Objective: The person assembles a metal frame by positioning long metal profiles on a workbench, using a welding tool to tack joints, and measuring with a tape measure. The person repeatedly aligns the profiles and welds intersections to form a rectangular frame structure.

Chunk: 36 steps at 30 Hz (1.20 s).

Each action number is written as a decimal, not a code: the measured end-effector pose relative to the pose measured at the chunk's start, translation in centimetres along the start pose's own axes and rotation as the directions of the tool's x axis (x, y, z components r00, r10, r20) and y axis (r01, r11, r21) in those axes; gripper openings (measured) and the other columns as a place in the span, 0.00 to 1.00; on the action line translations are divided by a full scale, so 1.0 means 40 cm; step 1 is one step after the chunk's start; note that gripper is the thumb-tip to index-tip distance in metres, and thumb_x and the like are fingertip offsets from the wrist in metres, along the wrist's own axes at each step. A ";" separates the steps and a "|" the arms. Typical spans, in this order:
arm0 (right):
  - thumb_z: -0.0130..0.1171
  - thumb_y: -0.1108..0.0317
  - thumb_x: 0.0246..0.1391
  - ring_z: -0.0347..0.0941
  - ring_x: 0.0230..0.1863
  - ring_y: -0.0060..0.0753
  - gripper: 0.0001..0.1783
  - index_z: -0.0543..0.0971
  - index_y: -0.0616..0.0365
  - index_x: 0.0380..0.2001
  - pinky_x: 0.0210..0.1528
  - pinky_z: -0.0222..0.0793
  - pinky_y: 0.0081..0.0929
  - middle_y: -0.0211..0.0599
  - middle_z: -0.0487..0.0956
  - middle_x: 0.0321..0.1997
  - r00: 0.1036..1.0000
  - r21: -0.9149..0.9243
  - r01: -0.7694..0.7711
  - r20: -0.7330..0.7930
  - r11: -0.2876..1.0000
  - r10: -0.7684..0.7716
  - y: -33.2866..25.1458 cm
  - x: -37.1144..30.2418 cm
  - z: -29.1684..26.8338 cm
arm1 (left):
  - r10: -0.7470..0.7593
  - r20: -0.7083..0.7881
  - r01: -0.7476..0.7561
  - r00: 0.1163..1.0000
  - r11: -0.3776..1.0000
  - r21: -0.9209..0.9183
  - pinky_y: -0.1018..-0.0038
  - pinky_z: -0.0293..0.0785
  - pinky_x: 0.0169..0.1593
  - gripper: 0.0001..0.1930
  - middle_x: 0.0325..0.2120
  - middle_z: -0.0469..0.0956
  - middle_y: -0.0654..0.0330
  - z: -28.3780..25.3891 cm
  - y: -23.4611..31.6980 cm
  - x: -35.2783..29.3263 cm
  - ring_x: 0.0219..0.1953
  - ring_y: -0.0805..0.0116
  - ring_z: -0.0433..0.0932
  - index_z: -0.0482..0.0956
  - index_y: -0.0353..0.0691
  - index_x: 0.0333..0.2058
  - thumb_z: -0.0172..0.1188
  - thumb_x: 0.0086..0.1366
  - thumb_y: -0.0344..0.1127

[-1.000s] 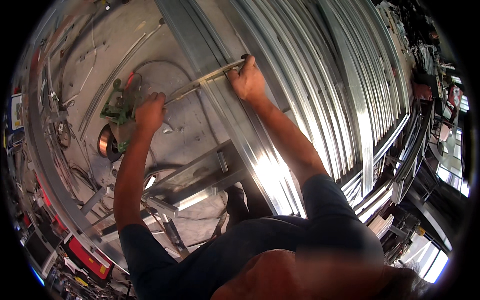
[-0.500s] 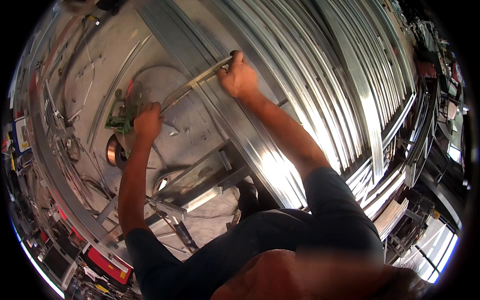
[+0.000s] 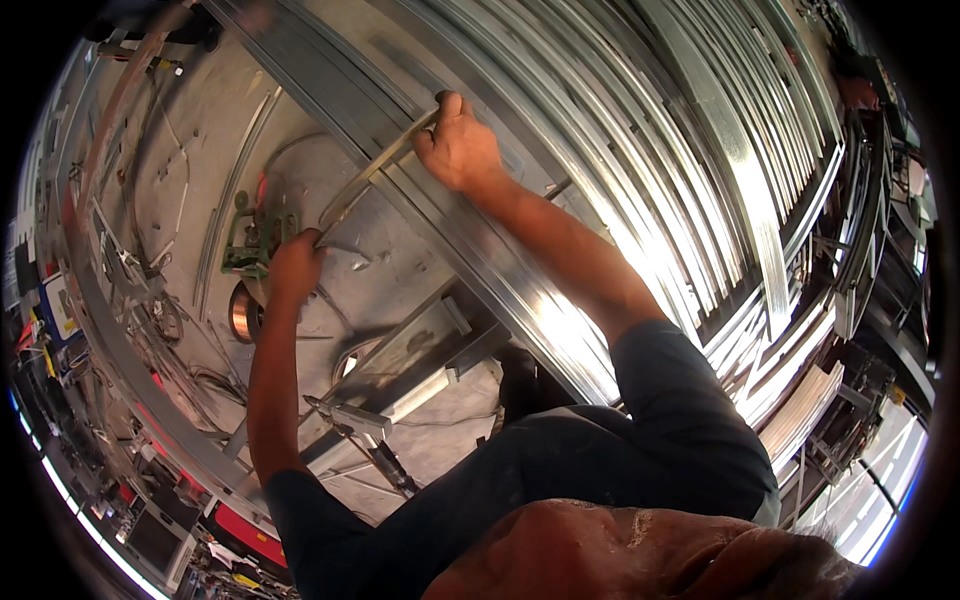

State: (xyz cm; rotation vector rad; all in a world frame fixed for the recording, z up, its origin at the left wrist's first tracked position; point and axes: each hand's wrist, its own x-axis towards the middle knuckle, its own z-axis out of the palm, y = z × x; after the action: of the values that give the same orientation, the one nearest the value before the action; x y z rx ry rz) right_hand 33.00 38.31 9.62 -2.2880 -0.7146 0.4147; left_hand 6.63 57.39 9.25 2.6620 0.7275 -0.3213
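Observation:
A long, thin, pale strip [image 3: 378,166] runs between my two hands and bows slightly; I cannot tell its exact kind. My right hand [image 3: 460,145] is closed on its far end, above a pair of grey metal profiles [image 3: 440,225]. The near left end is in my left hand [image 3: 296,265], fingers curled, over the concrete floor beside the profiles. Around its middle the strip crosses the profiles' left edge. A green metal tool [image 3: 255,240] and a copper-coloured wire spool [image 3: 243,312] lie just left of my left hand.
Many shiny metal profiles [image 3: 690,120] lie side by side to the right. A steel beam frame [image 3: 415,365] stands in front of me, with a dark-handled tool [image 3: 390,465] by it. Cables [image 3: 205,385] lie at left, inside a long curved-looking rail [image 3: 110,330]. A red case [image 3: 250,535] sits lower left.
The strip looks more bowed than before. My right hand has shifted a little to the left in view, my left hand slightly lower. The whole view has also turned somewhat.

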 end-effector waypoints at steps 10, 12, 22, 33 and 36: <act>0.49 0.57 0.58 0.76 0.44 0.67 0.22 0.68 0.58 0.52 0.47 0.74 0.55 0.59 0.74 0.50 0.987 0.167 0.117 -0.130 0.979 -0.096 0.018 -0.001 -0.004 | -0.029 0.260 0.159 0.965 0.855 -0.494 0.71 0.66 0.30 0.18 0.19 0.73 0.63 0.014 -0.087 0.038 0.23 0.74 0.70 0.79 0.33 0.35 0.55 0.72 0.45; 0.49 0.58 0.58 0.76 0.44 0.65 0.22 0.69 0.57 0.52 0.48 0.74 0.55 0.57 0.75 0.51 0.981 0.187 0.141 -0.157 0.972 -0.112 0.019 -0.006 -0.012 | -0.042 0.272 0.176 0.961 0.854 -0.490 0.70 0.67 0.30 0.17 0.19 0.73 0.63 0.001 -0.074 0.026 0.23 0.73 0.70 0.79 0.33 0.34 0.56 0.71 0.45; 0.50 0.58 0.58 0.75 0.47 0.63 0.23 0.69 0.57 0.53 0.50 0.73 0.52 0.56 0.75 0.50 0.974 0.157 0.161 -0.187 0.975 -0.130 0.008 -0.006 -0.005 | -0.032 -0.031 0.024 0.999 0.972 -0.232 0.63 0.74 0.35 0.11 0.26 0.81 0.56 0.015 -0.037 0.001 0.30 0.56 0.80 0.79 0.36 0.34 0.63 0.64 0.40; 0.48 0.56 0.60 0.75 0.46 0.67 0.22 0.67 0.56 0.53 0.47 0.72 0.53 0.59 0.75 0.49 0.979 0.124 0.135 -0.167 0.983 -0.114 0.022 -0.001 0.003 | -0.085 0.154 0.097 0.984 0.993 -0.072 0.56 0.77 0.49 0.21 0.44 0.82 0.50 -0.032 -0.081 -0.010 0.45 0.47 0.82 0.78 0.44 0.51 0.60 0.67 0.51; 0.48 0.56 0.60 0.75 0.46 0.67 0.22 0.67 0.57 0.53 0.48 0.73 0.53 0.59 0.75 0.50 0.982 0.100 0.132 -0.147 0.986 -0.117 0.016 -0.001 -0.007 | -0.311 0.302 0.408 0.901 0.846 -0.344 0.53 0.76 0.51 0.28 0.50 0.81 0.51 -0.050 -0.209 -0.007 0.44 0.48 0.82 0.73 0.47 0.60 0.59 0.68 0.56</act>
State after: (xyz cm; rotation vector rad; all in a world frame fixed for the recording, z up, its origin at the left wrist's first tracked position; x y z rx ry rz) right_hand 33.35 37.77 9.39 -2.1320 -0.7404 0.2253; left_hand 2.21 64.77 8.80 2.0481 1.0885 -0.5161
